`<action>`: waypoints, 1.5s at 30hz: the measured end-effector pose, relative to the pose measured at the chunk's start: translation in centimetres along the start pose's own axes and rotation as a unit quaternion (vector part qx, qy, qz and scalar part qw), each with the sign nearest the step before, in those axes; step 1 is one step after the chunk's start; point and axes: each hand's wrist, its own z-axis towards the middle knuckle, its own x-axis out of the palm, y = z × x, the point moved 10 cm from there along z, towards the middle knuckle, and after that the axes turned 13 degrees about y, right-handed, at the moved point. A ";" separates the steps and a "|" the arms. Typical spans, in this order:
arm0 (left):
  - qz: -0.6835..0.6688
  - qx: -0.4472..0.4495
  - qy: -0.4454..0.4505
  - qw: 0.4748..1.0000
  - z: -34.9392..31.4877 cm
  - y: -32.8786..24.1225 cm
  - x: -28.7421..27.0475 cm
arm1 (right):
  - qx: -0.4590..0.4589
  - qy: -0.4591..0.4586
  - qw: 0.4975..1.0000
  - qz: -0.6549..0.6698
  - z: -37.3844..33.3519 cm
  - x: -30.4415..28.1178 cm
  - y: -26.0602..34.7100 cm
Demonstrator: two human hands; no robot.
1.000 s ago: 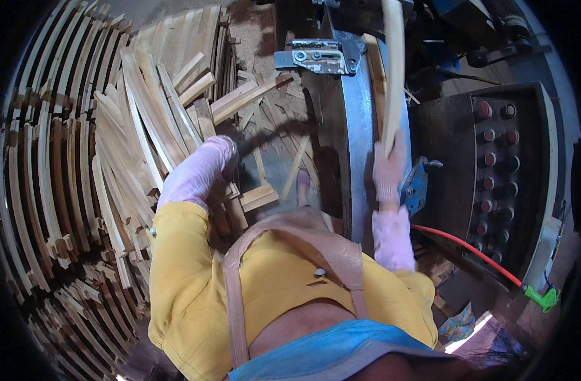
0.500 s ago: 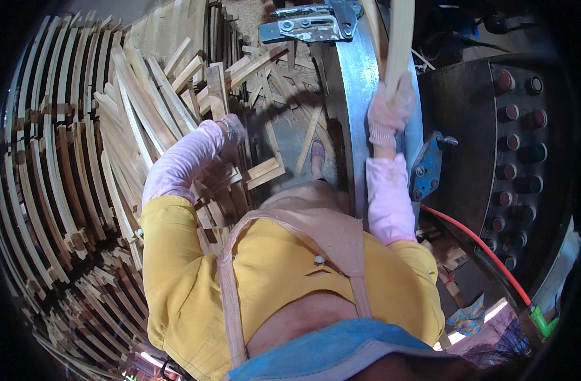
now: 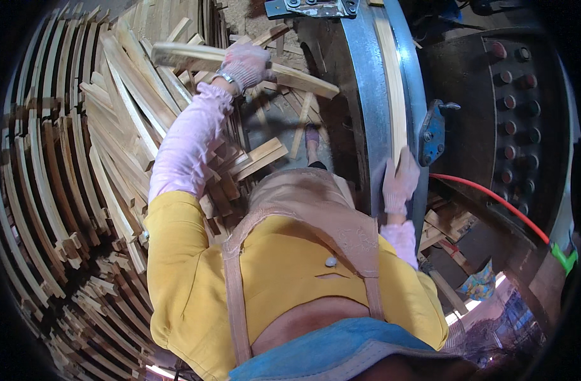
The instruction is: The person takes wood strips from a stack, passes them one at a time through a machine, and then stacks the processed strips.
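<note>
My left hand (image 3: 246, 65), in a pale knitted glove, is closed around the middle of a wooden strip (image 3: 306, 80). That strip is held up crosswise between the wood pile and the machine, and its left end is blurred. My right hand (image 3: 401, 180), gloved too, grips the near end of another wooden strip (image 3: 392, 82). This second strip lies lengthwise along the shiny metal bed (image 3: 368, 101) of the machine, pointing away from me. The fingertips of the right hand are partly hidden.
Loose strips (image 3: 128, 95) are heaped on the left, beside curved stacked rows (image 3: 62, 178). Blue clamp-like brackets (image 3: 434, 136) edge the metal bed. A dark control panel (image 3: 487, 120) with several buttons stands right, near a red hose (image 3: 493, 197). Offcuts (image 3: 258, 159) litter the floor.
My left hand has risen from the heap and moved away from me, now with a wooden strip in it. The right hand has come back toward me along the bed to the strip's near end.
</note>
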 end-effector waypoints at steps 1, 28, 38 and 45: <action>-0.023 -0.029 0.050 0.998 -1.3 0.3 -0.2 | 0.034 0.031 0.998 0.030 -1.8 -0.3 -0.7; -0.739 0.229 -0.275 0.571 -19.4 -3.0 -15.9 | -0.313 0.250 0.724 0.561 8.0 -0.8 24.4; -0.827 0.243 -0.209 0.462 -3.7 -17.3 -3.8 | -0.149 0.149 0.923 0.321 0.8 -2.3 5.7; -0.717 0.180 -0.142 0.658 -5.1 -15.1 6.9 | 0.291 0.292 0.909 0.059 -9.0 -0.7 -4.4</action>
